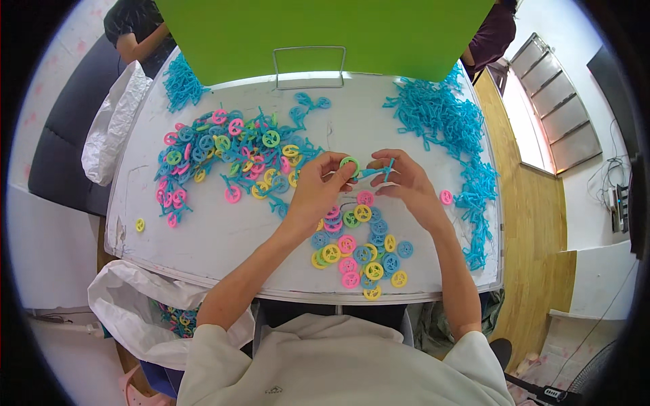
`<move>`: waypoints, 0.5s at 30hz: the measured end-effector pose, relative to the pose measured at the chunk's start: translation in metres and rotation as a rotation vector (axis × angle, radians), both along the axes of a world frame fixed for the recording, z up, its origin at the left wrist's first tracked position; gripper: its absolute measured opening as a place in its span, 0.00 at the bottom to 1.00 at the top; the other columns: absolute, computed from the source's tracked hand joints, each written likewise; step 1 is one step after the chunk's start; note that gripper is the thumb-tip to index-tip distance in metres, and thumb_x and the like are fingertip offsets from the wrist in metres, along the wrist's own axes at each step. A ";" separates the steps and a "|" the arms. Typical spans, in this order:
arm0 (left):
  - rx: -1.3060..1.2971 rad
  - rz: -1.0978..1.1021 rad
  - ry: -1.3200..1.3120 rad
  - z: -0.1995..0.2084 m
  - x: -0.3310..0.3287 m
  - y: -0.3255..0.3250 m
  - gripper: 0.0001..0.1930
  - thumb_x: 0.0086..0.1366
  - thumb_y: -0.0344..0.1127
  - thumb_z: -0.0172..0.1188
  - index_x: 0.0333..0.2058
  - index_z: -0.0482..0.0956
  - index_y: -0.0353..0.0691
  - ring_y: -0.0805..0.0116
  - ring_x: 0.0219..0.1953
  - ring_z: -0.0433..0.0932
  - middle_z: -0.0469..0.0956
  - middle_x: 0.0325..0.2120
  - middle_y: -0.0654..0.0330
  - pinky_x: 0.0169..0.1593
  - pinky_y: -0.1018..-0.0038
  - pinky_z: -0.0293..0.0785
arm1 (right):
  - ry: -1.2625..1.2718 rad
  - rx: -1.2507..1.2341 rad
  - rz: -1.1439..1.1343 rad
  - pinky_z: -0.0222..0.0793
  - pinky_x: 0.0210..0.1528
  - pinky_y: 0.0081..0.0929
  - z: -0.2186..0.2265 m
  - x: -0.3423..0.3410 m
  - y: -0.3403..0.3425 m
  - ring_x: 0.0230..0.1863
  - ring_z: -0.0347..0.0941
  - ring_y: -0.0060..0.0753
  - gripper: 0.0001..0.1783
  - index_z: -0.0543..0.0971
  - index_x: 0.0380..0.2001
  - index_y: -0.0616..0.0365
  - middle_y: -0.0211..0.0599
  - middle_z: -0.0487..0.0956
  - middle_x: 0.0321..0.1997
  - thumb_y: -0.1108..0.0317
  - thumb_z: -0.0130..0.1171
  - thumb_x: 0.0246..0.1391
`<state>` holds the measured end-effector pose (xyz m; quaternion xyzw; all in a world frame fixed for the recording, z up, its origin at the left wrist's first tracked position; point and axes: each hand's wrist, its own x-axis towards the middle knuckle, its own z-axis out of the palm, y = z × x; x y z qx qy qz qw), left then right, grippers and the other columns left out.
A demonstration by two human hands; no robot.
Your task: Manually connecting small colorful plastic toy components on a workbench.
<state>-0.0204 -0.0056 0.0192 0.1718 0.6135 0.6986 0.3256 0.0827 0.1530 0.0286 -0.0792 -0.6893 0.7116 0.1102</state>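
Note:
Above the middle of the white table, my left hand (317, 189) pinches a small green spoked wheel (350, 164) between thumb and fingers. Facing it, my right hand (412, 188) has its fingers round a blue plastic stick piece (370, 173) with a crossbar. The piece's tip meets the wheel's edge; whether it is fitted in cannot be made out. Just below both hands lies a loose spread of pink, yellow, blue and green wheels (348, 244). Off to the left is a big pile of blue pieces with coloured wheels on them (203, 143).
Bare blue pieces (440, 111) are heaped along the right side, with a smaller heap (181, 84) at far left. A green panel (325, 34) with a wire stand (310, 86) closes the back. Below left hangs a white sack (128, 304) of coloured parts. Two other people sit beyond.

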 end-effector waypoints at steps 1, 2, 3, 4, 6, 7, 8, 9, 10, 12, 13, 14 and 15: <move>0.017 0.014 0.028 -0.002 0.000 0.000 0.13 0.64 0.36 0.59 0.42 0.74 0.33 0.76 0.33 0.76 0.77 0.32 0.62 0.37 0.79 0.74 | -0.001 -0.001 0.004 0.71 0.39 0.23 0.000 0.001 0.000 0.35 0.73 0.23 0.18 0.71 0.48 0.60 0.34 0.78 0.32 0.71 0.57 0.55; 0.016 0.018 0.027 -0.002 0.002 0.000 0.13 0.64 0.36 0.59 0.42 0.74 0.33 0.76 0.33 0.76 0.77 0.32 0.62 0.37 0.79 0.74 | 0.041 0.094 0.039 0.72 0.40 0.23 0.000 0.001 -0.001 0.35 0.74 0.23 0.16 0.73 0.46 0.61 0.34 0.78 0.33 0.75 0.57 0.52; 0.007 0.027 0.086 -0.001 0.003 0.000 0.12 0.64 0.35 0.59 0.41 0.74 0.32 0.76 0.32 0.76 0.77 0.31 0.61 0.36 0.79 0.74 | 0.083 0.190 0.074 0.72 0.40 0.24 -0.001 0.001 -0.002 0.35 0.74 0.23 0.15 0.74 0.44 0.62 0.33 0.78 0.33 0.79 0.57 0.50; 0.001 0.032 0.145 0.000 0.004 0.000 0.11 0.64 0.34 0.59 0.40 0.74 0.32 0.76 0.31 0.76 0.77 0.30 0.61 0.36 0.79 0.74 | 0.084 0.190 0.075 0.72 0.40 0.24 -0.001 0.001 -0.002 0.35 0.74 0.23 0.15 0.74 0.44 0.62 0.33 0.78 0.33 0.79 0.57 0.50; -0.002 0.018 0.179 -0.003 0.002 0.001 0.10 0.64 0.33 0.59 0.38 0.74 0.32 0.76 0.30 0.76 0.77 0.29 0.61 0.35 0.79 0.74 | -0.042 0.288 -0.053 0.72 0.38 0.21 -0.001 0.000 -0.004 0.32 0.75 0.22 0.10 0.78 0.37 0.64 0.34 0.79 0.34 0.82 0.56 0.49; -0.006 0.005 0.212 -0.004 0.002 0.000 0.09 0.64 0.32 0.58 0.37 0.74 0.32 0.76 0.29 0.76 0.77 0.28 0.61 0.35 0.80 0.74 | -0.042 0.287 -0.051 0.72 0.38 0.21 0.001 -0.001 -0.006 0.32 0.75 0.22 0.10 0.78 0.37 0.64 0.34 0.79 0.34 0.82 0.56 0.49; -0.008 0.006 0.211 -0.004 0.002 0.000 0.09 0.64 0.32 0.58 0.37 0.74 0.32 0.76 0.29 0.76 0.77 0.28 0.61 0.35 0.80 0.74 | -0.105 0.313 -0.086 0.72 0.36 0.19 0.005 -0.001 -0.009 0.32 0.75 0.21 0.08 0.78 0.34 0.65 0.35 0.80 0.33 0.82 0.56 0.49; -0.029 0.012 0.202 -0.003 0.003 -0.001 0.07 0.64 0.31 0.58 0.35 0.73 0.32 0.76 0.29 0.76 0.77 0.27 0.61 0.35 0.80 0.74 | -0.168 0.339 -0.122 0.71 0.35 0.17 0.007 -0.001 -0.010 0.31 0.76 0.20 0.06 0.78 0.32 0.66 0.35 0.80 0.33 0.82 0.57 0.49; -0.050 0.016 0.194 -0.002 0.003 -0.001 0.06 0.64 0.30 0.57 0.34 0.73 0.33 0.76 0.29 0.75 0.76 0.26 0.61 0.35 0.80 0.74 | -0.168 0.339 -0.122 0.71 0.35 0.17 0.003 -0.001 -0.010 0.31 0.76 0.20 0.06 0.78 0.32 0.66 0.35 0.80 0.33 0.82 0.57 0.49; -0.023 0.032 0.145 -0.005 0.004 0.000 0.06 0.64 0.30 0.57 0.33 0.73 0.33 0.77 0.28 0.75 0.76 0.25 0.61 0.35 0.80 0.73 | -0.043 0.263 -0.089 0.71 0.34 0.16 -0.007 -0.001 -0.008 0.31 0.77 0.19 0.05 0.78 0.32 0.68 0.37 0.81 0.31 0.80 0.58 0.50; 0.002 0.050 0.096 -0.007 0.004 0.000 0.05 0.63 0.29 0.57 0.32 0.73 0.33 0.78 0.28 0.75 0.76 0.24 0.61 0.34 0.80 0.73 | -0.044 0.261 -0.088 0.71 0.34 0.16 -0.005 0.000 -0.009 0.31 0.77 0.19 0.05 0.78 0.32 0.68 0.37 0.81 0.31 0.80 0.58 0.50; 0.000 0.051 0.095 -0.006 0.004 0.000 0.05 0.63 0.29 0.57 0.32 0.73 0.33 0.78 0.28 0.75 0.76 0.24 0.61 0.34 0.80 0.73 | -0.067 0.280 -0.070 0.72 0.34 0.17 -0.001 0.000 -0.009 0.32 0.77 0.20 0.05 0.78 0.32 0.68 0.38 0.82 0.30 0.80 0.58 0.50; -0.043 0.039 0.167 -0.005 0.004 0.000 0.04 0.63 0.28 0.57 0.32 0.73 0.33 0.78 0.27 0.74 0.76 0.23 0.62 0.34 0.80 0.72 | -0.091 0.298 -0.053 0.73 0.34 0.17 0.001 0.000 -0.009 0.33 0.78 0.22 0.04 0.77 0.32 0.68 0.39 0.82 0.30 0.80 0.58 0.50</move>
